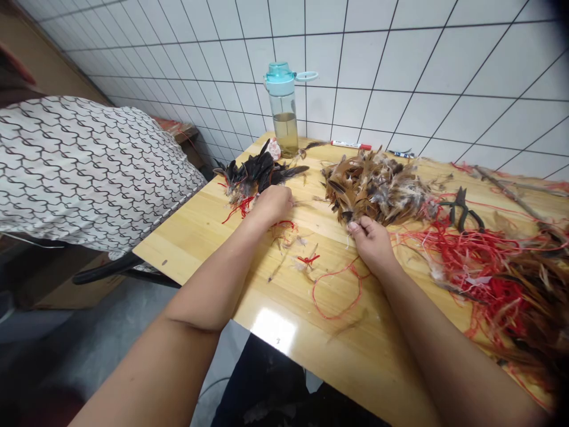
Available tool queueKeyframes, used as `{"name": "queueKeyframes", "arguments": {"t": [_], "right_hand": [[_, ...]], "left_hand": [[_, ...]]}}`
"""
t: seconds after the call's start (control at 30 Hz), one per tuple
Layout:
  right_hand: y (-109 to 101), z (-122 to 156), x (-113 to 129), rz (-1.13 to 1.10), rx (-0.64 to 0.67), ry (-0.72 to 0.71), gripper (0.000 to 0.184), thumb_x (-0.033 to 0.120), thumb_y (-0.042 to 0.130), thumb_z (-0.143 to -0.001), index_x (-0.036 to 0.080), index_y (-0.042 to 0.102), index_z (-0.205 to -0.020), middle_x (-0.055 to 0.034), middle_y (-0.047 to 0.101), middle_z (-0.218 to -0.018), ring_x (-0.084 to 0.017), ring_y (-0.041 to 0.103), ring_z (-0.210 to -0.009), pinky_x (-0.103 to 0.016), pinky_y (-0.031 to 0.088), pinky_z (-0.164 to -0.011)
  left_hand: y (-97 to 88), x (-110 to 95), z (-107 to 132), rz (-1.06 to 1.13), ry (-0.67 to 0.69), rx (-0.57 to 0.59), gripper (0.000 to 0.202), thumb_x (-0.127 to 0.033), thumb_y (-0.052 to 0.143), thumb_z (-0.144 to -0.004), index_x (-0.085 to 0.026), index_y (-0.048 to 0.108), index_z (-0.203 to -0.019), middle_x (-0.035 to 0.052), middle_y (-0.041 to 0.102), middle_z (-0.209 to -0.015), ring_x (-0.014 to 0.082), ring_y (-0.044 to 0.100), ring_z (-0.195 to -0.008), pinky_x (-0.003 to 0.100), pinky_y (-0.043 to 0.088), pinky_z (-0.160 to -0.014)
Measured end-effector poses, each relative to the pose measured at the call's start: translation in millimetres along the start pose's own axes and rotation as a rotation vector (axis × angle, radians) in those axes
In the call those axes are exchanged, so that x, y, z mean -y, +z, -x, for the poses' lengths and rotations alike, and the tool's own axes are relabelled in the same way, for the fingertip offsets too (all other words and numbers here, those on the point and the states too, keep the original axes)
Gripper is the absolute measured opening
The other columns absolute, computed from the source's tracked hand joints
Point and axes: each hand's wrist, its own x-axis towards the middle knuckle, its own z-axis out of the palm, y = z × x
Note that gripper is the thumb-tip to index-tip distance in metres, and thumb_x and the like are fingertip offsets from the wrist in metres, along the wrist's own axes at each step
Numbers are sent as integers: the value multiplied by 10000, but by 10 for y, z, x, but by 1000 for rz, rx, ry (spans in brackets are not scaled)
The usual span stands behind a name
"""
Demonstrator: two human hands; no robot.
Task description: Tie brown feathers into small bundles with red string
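Observation:
My left hand (272,203) rests knuckles-up on the wooden table (355,350), its fingers curled at the edge of a small pile of black feathers (255,171). What they hold, if anything, is hidden. My right hand (372,240) is closed at the front edge of a big heap of brown feathers (376,187), fingers pinched on feathers there. A loose loop of red thread (338,293) lies on the table just in front of my right wrist. Small red thread scraps (308,259) and stray feathers lie between my hands.
A clear water bottle with a teal lid (283,110) stands at the back by the tiled wall. A red-capped marker (351,145) lies behind the heap. Black pliers (462,209) lie right of it, over tangled red thread (471,255). A person in a patterned shirt (89,166) sits left.

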Motion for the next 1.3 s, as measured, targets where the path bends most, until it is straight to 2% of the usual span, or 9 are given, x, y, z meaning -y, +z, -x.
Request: {"name": "queueKeyframes", "arguments": {"t": [0.1,0.27,0.4,0.53,0.67,0.77,0.93,1.1,1.3], "right_hand": [[2,0,-7,-2,-6,0,215,356,481,-789,217,478,-625,-24,565,-647,-168,490,-643,-290,359,-612],[3,0,-19,-9,-4,3,220,357,477,-793,217,468,-624,-14,536,-620,-159,463,-619,-281,342,-585],[10,-4,-45,-50,-13,31,245,386,491,-791,214,472,-617,6,483,-583,-143,424,-590,-268,317,-556],[14,-12,-67,-94,-32,80,272,410,492,-796,213,470,-611,14,469,-571,-137,413,-575,-266,311,-543],[12,-16,-67,-93,-32,96,268,403,493,-799,212,472,-613,12,478,-583,-143,432,-583,-276,327,-557],[11,-16,-64,-75,-29,88,259,395,490,-797,212,476,-614,11,482,-587,-143,433,-592,-276,326,-565],[12,-13,-66,-57,-26,53,256,382,485,-805,209,491,-617,-3,511,-598,-154,446,-613,-278,335,-571],[9,-15,-55,-33,-23,16,238,362,479,-805,212,495,-621,-1,504,-589,-154,450,-614,-273,328,-571],[13,-15,-45,-14,-12,-2,233,348,466,-799,219,477,-606,-10,511,-597,-161,461,-621,-281,330,-572]], "left_hand": [[21,-45,-1,-100,5,-2,286,-192,466,-813,-101,707,-935,183,707,-957,271,663,-941,316,494,-794],[92,-21,-35,-190,83,31,307,-153,493,-791,-56,663,-1028,213,675,-1023,268,652,-969,295,494,-799],[94,41,-60,-87,89,-21,268,-199,467,-823,-94,656,-981,177,671,-1024,246,636,-948,294,484,-797],[13,62,-41,94,125,-77,246,-211,441,-834,-123,650,-929,113,688,-948,198,621,-887,275,469,-800],[-36,72,-18,121,70,-153,259,-192,424,-826,-114,655,-911,116,698,-959,201,623,-898,281,459,-790],[-4,92,-34,73,2,-114,256,-209,452,-811,-118,683,-875,131,712,-917,215,640,-866,280,459,-749],[52,57,-53,-1,-11,-50,244,-238,516,-789,-122,722,-848,147,723,-848,222,658,-837,260,469,-718],[-21,-51,15,-71,-32,-14,260,-257,536,-794,-109,736,-871,176,726,-885,238,669,-858,271,488,-750],[-52,-124,79,-182,-2,0,291,-175,481,-817,-80,725,-946,212,709,-951,281,676,-919,322,505,-781]]}}
